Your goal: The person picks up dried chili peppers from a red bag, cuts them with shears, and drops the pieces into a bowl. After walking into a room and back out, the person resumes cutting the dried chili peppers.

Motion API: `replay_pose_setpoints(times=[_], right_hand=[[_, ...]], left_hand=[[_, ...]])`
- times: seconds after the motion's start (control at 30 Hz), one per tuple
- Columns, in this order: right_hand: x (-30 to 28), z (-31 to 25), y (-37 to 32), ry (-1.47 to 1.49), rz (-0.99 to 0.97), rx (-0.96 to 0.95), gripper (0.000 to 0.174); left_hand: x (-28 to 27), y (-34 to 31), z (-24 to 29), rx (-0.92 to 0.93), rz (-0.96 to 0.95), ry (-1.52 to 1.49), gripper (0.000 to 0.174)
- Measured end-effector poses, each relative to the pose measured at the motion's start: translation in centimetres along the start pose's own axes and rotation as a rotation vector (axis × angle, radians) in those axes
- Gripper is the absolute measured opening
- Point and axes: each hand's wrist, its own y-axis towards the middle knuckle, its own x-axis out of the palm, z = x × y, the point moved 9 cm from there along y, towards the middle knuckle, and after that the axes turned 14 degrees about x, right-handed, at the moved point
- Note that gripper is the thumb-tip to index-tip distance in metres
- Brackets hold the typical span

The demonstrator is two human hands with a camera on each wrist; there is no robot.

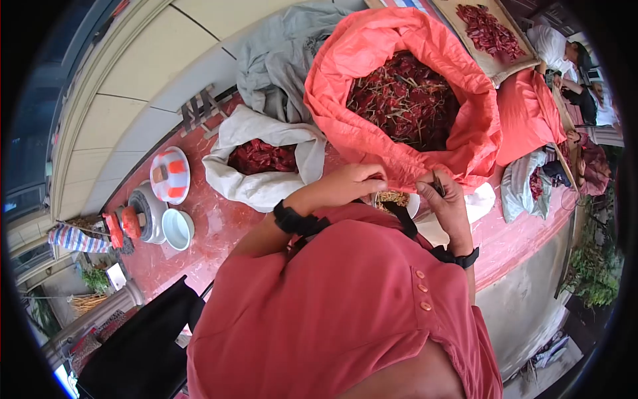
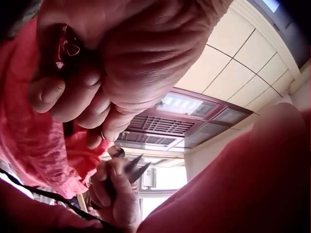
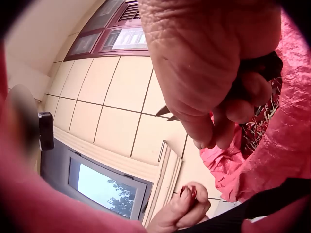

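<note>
Curled fingers of my left hand hold a small, glossy red pepper. Across from it, my right hand grips dark scissors, their two pointed tips sticking out past the hand. The blades look slightly parted in the left wrist view. Both hands are at the near edge of a large pinkish-red sack, which holds dark red dried peppers and straw-like stems. A bowl with yellowish-brown bits shows between the hands, partly hidden.
A white sack of red peppers stands left of the big sack. Farther left are a pale basin and a red-and-white basin. A tray of peppers and a person in white are at upper right.
</note>
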Motion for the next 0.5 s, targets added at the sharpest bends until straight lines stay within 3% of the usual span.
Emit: replay_pose_setpoints(times=[0.1,0.17,0.27,0.33,0.4,0.5], right_hand=[[0.2,1.8,-1.0,0.008,-0.021,0.03,0.008],[0.4,2.6,-1.4,0.024,-0.03,0.041,0.008],[1.2,3.2,-1.5,0.04,-0.045,0.047,0.007],[1.8,2.8,-1.5,0.021,-0.03,0.042,0.007],[2.3,1.7,-1.4,0.02,-0.025,0.129,0.008],[1.8,-0.4,0.0,-0.117,0.061,0.06,0.006]], left_hand=[[-1.8,-6.8,-2.7,-0.189,0.133,0.004,0.026],[-4.1,-11.5,-4.9,-0.229,0.377,0.129,0.026],[-5.8,-17.2,-10.5,-0.346,0.472,0.173,0.027],[-8.0,-19.2,-13.3,-0.299,0.629,0.097,0.026],[-10.6,-20.0,-15.2,-0.268,0.547,0.489,0.02],[-13.8,-20.3,-16.7,-0.31,0.413,0.954,0.023]])
